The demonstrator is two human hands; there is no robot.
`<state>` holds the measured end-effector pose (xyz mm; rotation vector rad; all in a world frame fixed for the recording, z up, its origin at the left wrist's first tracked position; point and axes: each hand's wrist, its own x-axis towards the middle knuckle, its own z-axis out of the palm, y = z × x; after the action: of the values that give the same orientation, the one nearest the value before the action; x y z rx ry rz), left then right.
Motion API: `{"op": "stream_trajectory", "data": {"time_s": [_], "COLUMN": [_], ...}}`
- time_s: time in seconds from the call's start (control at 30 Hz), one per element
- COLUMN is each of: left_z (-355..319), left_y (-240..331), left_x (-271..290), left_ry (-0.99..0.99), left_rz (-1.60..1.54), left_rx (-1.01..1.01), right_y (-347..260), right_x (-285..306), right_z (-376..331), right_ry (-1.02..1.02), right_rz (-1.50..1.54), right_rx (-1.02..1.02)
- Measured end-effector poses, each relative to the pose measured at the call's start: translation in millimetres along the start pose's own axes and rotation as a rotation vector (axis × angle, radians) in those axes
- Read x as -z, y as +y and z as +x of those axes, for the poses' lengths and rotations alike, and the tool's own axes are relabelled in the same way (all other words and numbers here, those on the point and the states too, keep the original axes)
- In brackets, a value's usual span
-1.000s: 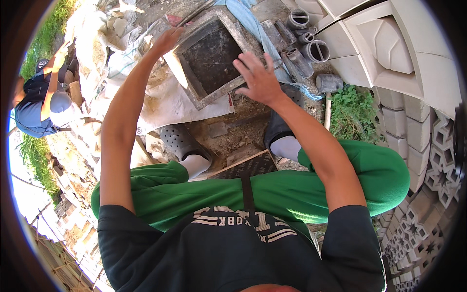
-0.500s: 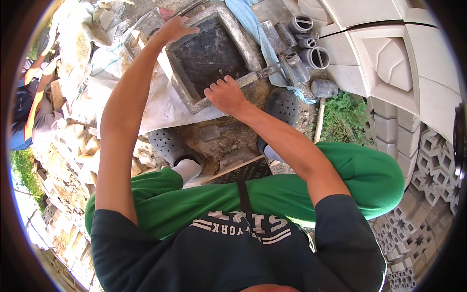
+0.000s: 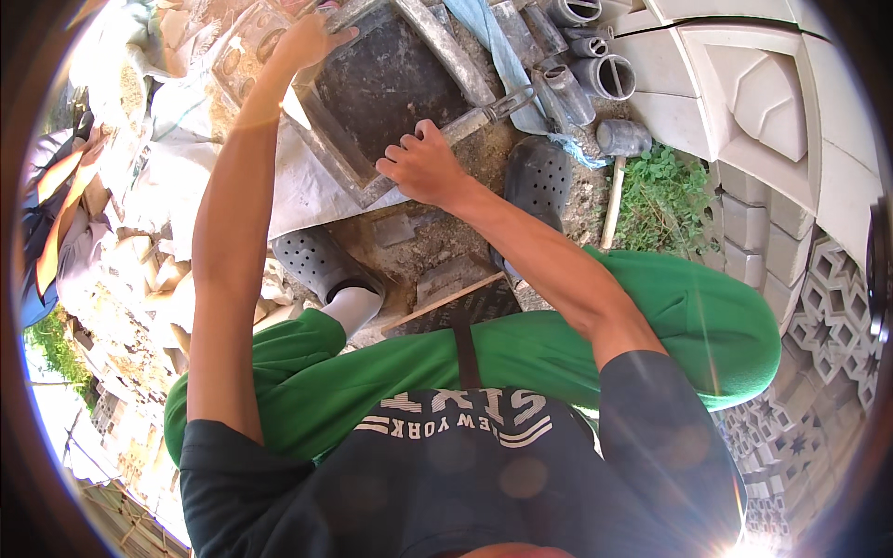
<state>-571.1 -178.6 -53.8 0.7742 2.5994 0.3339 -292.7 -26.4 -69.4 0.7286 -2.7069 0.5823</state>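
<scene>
A rectangular mould frame, grey and crusted with cement, lies between my hands with a dark flat panel inside it. My left hand grips its far left side; the thumb points inward over the rim, and the other fingers are mostly hidden. At the near right side, my right hand is closed over the rim with curled fingers. A metal clamp sits at the frame's right corner, just beyond my right hand.
Pale sheeting lies under the frame. Blue cloth, pipe pieces and a mallet lie to the right. Cast blocks are stacked at far right. My shoes flank the near side; another person is at left.
The whole view has shifted, so the frame and both hands appear slightly higher and further left. Both hands stay on the frame; my right thumb stands up more. The other person's arms have shifted.
</scene>
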Motion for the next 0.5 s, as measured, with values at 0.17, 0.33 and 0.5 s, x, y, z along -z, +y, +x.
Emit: {"op": "stream_trajectory", "data": {"time_s": [0.17, 0.33, 0.5], "left_z": [-8.8, -37.5, -46.2], "left_y": [7.7, 37.4, 25.8], "left_x": [-3.1, -4.9, -26.7], "left_ry": [0.084, 0.146, 0.406], "left_rz": [0.018, 0.118, 0.191], "left_rx": [0.088, 0.074, 0.009], "right_y": [-0.5, -2.0, -29.4], "right_x": [0.1, 3.5, 13.3], "right_z": [3.8, -3.0, 2.1], "right_ry": [-0.050, -0.115, -0.124], "right_rz": [-0.037, -0.057, -0.039], "right_rx": [0.045, -0.023, -0.196]}}
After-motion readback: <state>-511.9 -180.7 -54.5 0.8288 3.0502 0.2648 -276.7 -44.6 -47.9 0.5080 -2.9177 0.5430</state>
